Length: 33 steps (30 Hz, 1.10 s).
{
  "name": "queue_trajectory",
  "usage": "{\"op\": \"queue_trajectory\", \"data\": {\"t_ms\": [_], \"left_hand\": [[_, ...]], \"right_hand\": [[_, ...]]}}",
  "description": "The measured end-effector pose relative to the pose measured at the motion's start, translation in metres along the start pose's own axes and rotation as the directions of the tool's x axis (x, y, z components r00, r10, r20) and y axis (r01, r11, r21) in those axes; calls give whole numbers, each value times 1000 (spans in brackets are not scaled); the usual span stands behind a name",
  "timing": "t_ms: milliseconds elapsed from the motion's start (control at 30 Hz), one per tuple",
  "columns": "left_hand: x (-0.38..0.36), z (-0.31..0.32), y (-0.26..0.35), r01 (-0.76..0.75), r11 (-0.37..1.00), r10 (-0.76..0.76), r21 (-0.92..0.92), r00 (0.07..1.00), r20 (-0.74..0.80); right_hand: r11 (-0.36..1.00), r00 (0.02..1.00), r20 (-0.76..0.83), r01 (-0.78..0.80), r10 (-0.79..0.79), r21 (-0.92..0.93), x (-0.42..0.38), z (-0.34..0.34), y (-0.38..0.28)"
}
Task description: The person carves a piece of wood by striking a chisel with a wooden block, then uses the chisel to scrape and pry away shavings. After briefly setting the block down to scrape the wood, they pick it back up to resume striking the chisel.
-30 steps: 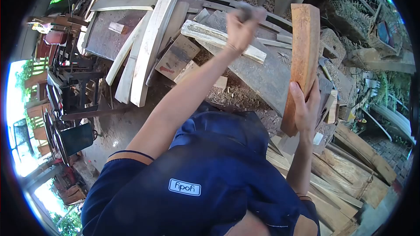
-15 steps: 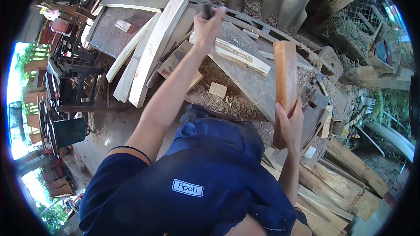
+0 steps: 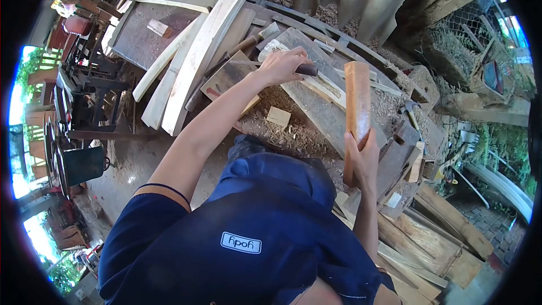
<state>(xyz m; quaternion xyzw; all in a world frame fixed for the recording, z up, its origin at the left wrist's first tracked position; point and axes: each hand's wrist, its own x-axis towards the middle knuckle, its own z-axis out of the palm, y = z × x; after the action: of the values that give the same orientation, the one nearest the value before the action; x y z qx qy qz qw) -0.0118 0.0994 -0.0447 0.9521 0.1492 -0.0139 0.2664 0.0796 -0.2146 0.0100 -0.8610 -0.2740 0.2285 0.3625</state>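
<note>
My left hand (image 3: 283, 66) is closed around a chisel with a dark handle (image 3: 306, 70). The handle's end points right, and a thin blade shows to the left of my fingers. Under this hand lies a pale, rough-cut timber piece (image 3: 324, 89) on a grey board (image 3: 310, 110). On the right, my right hand (image 3: 364, 151) grips a long, smooth, orange-brown wooden block (image 3: 357, 99) near its lower end. The block stands nearly upright in view, its top beside the pale timber.
Long pale planks (image 3: 203, 62) lie stacked at the left of the bench. A small wood offcut (image 3: 278, 116) rests among shavings near my body. At right is a hammer (image 3: 413, 114). More boards (image 3: 418, 237) are piled on the ground at lower right.
My left hand has come down toward my body and slightly right, turning the chisel so its handle points right. The wooden block in my right hand has shifted slightly left.
</note>
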Motion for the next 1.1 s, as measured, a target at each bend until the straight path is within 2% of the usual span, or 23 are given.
{"op": "queue_trajectory", "data": {"t_ms": [33,67,100,167,200,233,267,300,367,400,433,500,533,567,633,667,700,767,800,867,1100], "left_hand": [[3,-1,3,-18,1000,18,0,1000,-3],[3,-3,4,-69,997,65,-30,991,-117],[5,-12,11,-71,997,67,-37,992,-109],[12,-39,30,39,946,-145,-321,938,-314],[16,-48,36,41,945,-147,-326,939,-310],[20,-56,40,-84,685,-209,-724,929,-305],[22,-59,43,-205,263,-263,-943,925,-275],[26,-56,46,-205,264,-267,-942,923,-276],[37,-43,55,-369,150,-370,-917,839,-398],[39,-39,57,-376,260,-400,-890,796,-453],[41,-37,59,-372,257,-399,-892,800,-449],[41,-31,63,-415,293,-539,-861,672,-508],[41,-30,62,-434,338,-553,-835,626,-550],[42,-29,63,-430,339,-553,-837,628,-547],[43,-30,67,-506,399,-566,-764,520,-640],[41,-29,65,-475,515,-516,-714,494,-700],[44,-24,60,-475,517,-517,-713,490,-702],[55,-16,53,-310,822,-426,-478,222,-877],[54,-18,58,-311,821,-427,-479,223,-876],[53,-23,67,-609,380,-644,-696,366,-672],[54,-26,61,-624,410,-670,-665,289,-684]], "right_hand": [[994,995,52,-80,85,-76,3,0,0],[975,980,97,-158,174,-154,5,0,1],[973,978,97,-167,184,-157,5,3,7],[963,986,62,-139,158,-231,4,10,22],[961,985,64,-144,163,-234,3,9,22],[951,984,71,-135,161,-280,4,10,21],[938,985,80,-123,156,-323,4,10,18],[939,985,84,-119,154,-324,5,9,15],[928,987,96,-83,125,-363,5,6,9],[927,987,93,-87,129,-364,5,5,11],[925,986,97,-89,133,-371,6,6,13],[921,984,103,-97,145,-376,5,7,15],[923,989,88,-81,123,-377,5,8,13],[924,993,74,-63,97,-377,4,8,13],[923,993,63,-65,96,-380,4,10,16],[921,994,51,-66,93,-384,4,10,17],[921,995,54,-62,90,-384,5,10,18],[926,986,111,-73,122,-370,7,8,20],[925,986,110,-74,123,-372,7,7,19],[932,989,109,-54,99,-359,6,7,18],[930,995,75,-35,67,-365,5,10,24]]}}
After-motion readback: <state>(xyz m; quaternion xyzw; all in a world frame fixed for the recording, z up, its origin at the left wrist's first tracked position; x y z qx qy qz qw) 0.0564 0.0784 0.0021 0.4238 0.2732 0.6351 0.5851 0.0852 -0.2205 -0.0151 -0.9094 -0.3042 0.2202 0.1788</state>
